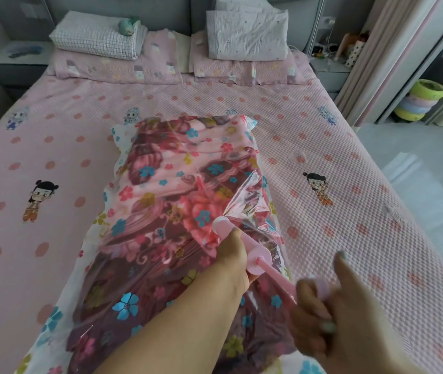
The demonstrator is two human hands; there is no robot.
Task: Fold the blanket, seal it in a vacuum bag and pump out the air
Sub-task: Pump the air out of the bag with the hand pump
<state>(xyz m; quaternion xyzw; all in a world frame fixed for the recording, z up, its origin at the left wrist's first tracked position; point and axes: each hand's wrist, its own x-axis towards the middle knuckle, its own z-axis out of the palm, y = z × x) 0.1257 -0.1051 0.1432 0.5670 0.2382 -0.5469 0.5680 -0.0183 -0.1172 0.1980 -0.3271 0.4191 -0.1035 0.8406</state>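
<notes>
The bed [323,157] carries everything you are working with: its pink quilted cover runs from the pillows [244,36] at the head edge down to the foot edge where you stand. Lying lengthwise along the middle of it, from about the centre down past the foot edge of view, is the vacuum bag [123,147], clear and glossy, with the folded blanket [177,168] inside, its floral print showing through. The bag looks sealed and still puffy, so I judge you are at the pumping step with much air left. Expect the blanket to be soft and yielding under pressure, bulky but not heavy, and the plastic film to be slick and wrinkly, so it will slide under a palm and offers nothing firm to grasp. The firm place to hold is the pump [238,245], a pink hand pump standing tilted on the bag near its right side, toward the foot of the bed. Your left hand [232,255] is wrapped around the pump barrel, fingers curled behind it, steadying it against the bag. Your right hand [320,300] grips the plunger handle [320,287] at the end of the drawn-out rod, though it is blurred and one finger sticks up loose. Keep the barrel pressed square on the valve, which is hidden beneath the pump base.
</notes>
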